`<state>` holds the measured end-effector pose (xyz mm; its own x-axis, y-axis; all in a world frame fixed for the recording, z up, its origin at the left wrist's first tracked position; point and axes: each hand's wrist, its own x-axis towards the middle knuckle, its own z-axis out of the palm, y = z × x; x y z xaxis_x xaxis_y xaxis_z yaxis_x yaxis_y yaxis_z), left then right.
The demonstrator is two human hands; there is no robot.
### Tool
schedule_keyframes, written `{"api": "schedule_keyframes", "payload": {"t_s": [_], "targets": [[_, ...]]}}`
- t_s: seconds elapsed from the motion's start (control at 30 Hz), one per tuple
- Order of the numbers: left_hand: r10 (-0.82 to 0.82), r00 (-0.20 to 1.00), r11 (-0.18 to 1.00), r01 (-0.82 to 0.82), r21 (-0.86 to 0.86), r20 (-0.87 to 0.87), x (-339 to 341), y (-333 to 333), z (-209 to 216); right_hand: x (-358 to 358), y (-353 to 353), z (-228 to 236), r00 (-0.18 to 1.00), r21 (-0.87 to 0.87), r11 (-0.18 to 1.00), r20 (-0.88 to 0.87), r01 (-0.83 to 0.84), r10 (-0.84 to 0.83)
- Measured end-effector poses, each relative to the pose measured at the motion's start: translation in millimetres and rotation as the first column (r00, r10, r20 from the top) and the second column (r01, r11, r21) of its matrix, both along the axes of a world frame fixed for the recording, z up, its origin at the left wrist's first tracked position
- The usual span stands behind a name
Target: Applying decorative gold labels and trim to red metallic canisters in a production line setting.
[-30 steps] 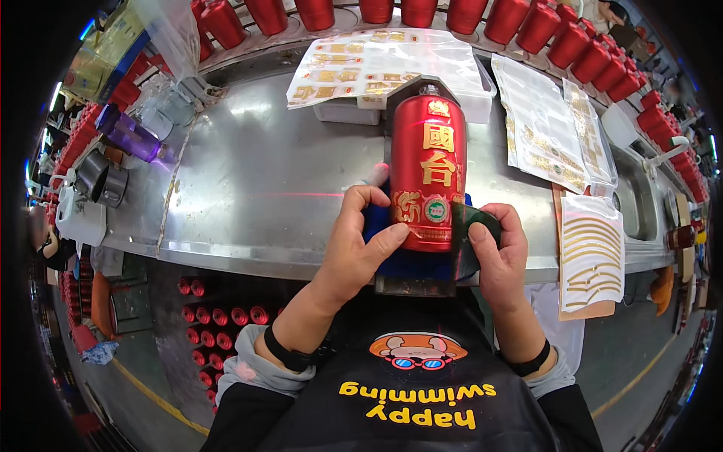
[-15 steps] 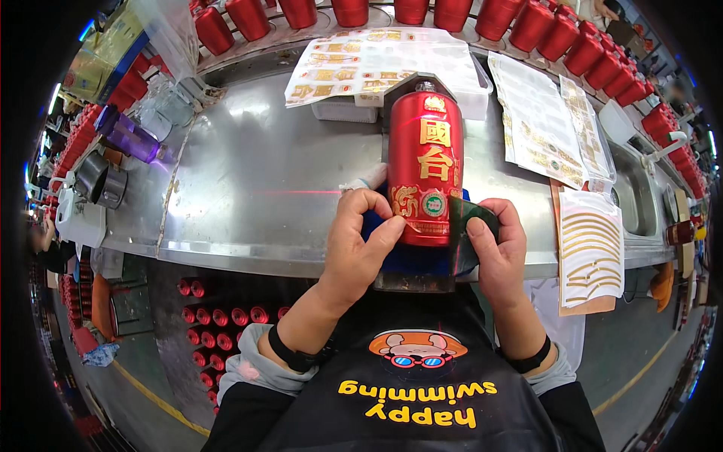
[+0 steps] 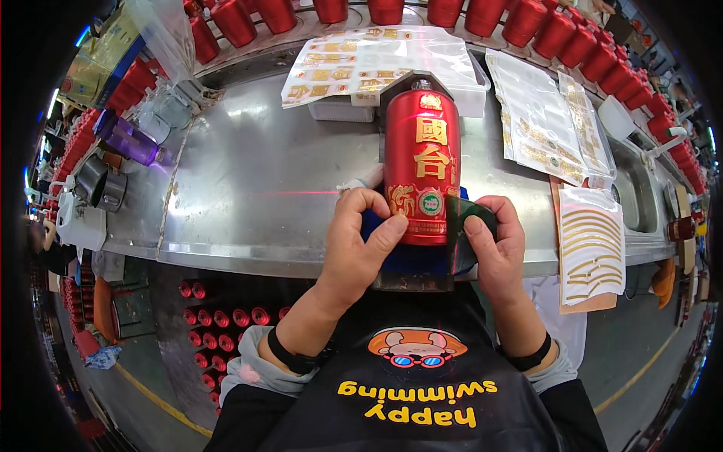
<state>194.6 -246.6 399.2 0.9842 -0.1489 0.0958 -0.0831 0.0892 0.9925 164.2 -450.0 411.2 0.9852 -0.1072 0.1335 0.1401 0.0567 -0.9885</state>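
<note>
A red bottle (image 3: pixel 431 169) with gold lettering, a gold dragon emblem and a round green seal lies in front of me, neck pointing away, in a dark cradle (image 3: pixel 414 282) with blue lining. My left hand (image 3: pixel 365 233) curls against its lower left side, the thumb on the bottle near the dragon emblem. There is a whitish covering on one of that hand's fingers. Between the thumb and fingers of my right hand (image 3: pixel 493 237) is a dark green flat scraper (image 3: pixel 461 226), its edge against the bottle's lower right side.
Sheets of gold stickers (image 3: pixel 361 64) lie on a white box behind the bottle; more sheets (image 3: pixel 535 113) lie to the right. A sheet of curved gold strips (image 3: pixel 591 241) is by the sink (image 3: pixel 640 188). Red bottles (image 3: pixel 331 9) line a conveyor behind. A purple cup (image 3: pixel 128 139) stands left.
The red bottles on the conveyor have shifted left. My hands, the scraper and the bottle keep nearly the same positions.
</note>
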Motion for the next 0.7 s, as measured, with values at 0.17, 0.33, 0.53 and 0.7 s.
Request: {"api": "schedule_keyframes", "payload": {"t_s": [0.17,0.33,0.53,0.7], "targets": [[-0.039,0.984,0.988,0.012,0.154,0.174,3.6,-1.8,0.2,0.1,0.2,-0.7,1.0,0.015,1.0,-0.007,0.011,-0.011],[0.007,0.991,0.993,-0.023,0.118,0.131,4.0,-3.3,-0.7,0.2,0.1,-2.0,1.0,-0.001,1.0,-0.007,0.017,-0.017],[-0.016,0.998,0.998,0.012,0.058,0.067,3.0,-2.4,0.7,-0.1,0.2,-1.6,1.0,0.016,1.0,-0.005,0.01,-0.01],[-0.032,0.984,0.994,0.012,0.11,0.176,4.5,-0.4,-2.6,-0.1,0.6,-1.2,1.0,0.014,1.0,-0.003,0.008,-0.008]]}}
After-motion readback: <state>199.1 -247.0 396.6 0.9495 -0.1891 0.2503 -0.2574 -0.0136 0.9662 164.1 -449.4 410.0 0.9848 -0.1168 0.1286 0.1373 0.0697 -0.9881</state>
